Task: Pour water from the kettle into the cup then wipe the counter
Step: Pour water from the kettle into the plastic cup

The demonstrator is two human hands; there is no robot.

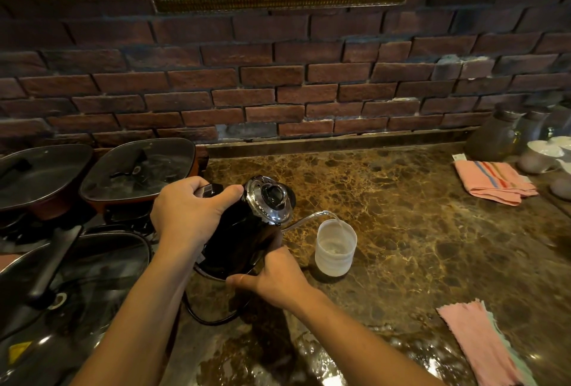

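Observation:
A black kettle [247, 231] with a chrome lid is tilted to the right over the brown marble counter [417, 225]. My left hand [188, 209] grips its handle from above. My right hand [275, 277] steadies its lower body. A thin stream of water runs from the slim gooseneck spout [309, 218] into a translucent white cup [336, 248] that stands upright just right of the kettle. The cup holds a little water. A folded pink cloth [482, 342] lies at the front right of the counter.
Glass-lidded electric pans [139, 169] crowd the left side. A black power cord [210, 317] loops under the kettle. A striped pink towel [494, 182], dark jugs [494, 135] and white dishes [547, 151] stand at the back right. A brick wall backs the counter.

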